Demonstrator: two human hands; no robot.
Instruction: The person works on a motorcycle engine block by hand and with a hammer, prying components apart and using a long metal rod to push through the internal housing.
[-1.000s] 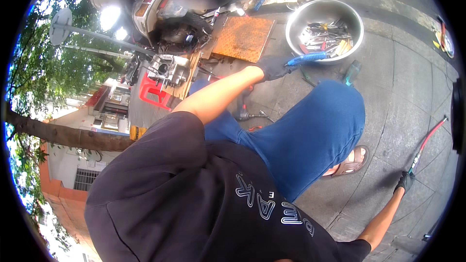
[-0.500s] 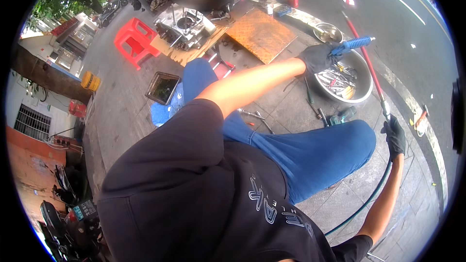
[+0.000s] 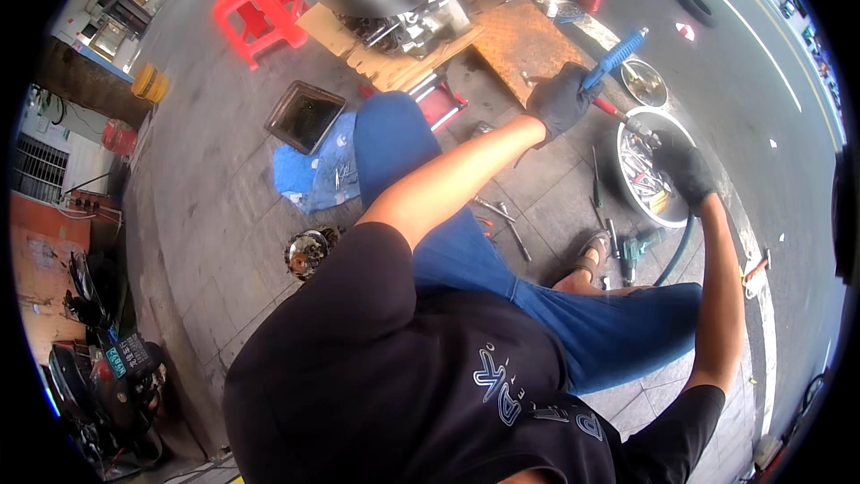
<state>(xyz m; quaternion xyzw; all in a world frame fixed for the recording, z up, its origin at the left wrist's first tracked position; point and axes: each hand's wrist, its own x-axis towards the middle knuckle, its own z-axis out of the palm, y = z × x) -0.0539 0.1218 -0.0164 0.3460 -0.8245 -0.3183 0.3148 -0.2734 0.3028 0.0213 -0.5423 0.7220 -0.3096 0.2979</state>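
My left hand [image 3: 563,106], in a black glove, is closed around a blue tool [image 3: 614,59] with a ribbed grip and a metal tip, like an air blow gun. My right hand [image 3: 685,175], also gloved in black, grips a green hose [image 3: 679,253] just behind its metal coupling [image 3: 640,129]. From the coupling a red rod-like piece [image 3: 609,108] points toward my left hand; whether it touches the blue tool is hidden. Beneath my right hand stands a round metal basin [image 3: 629,190] holding many small hand tools [image 3: 641,167].
A smaller metal bowl [image 3: 661,97] stands beyond the basin. A rusty plate [image 3: 515,45], an engine block [image 3: 428,25] on cardboard [image 3: 345,40], a red stool [image 3: 255,18] and an oil tray [image 3: 288,130] lie ahead. A drill [image 3: 634,251] and wrenches [image 3: 512,231] lie near my legs.
My right hand has come up and leftward with the hose, from above the pavement to the basin. The red piece now points at my left hand, which still holds the blue tool.
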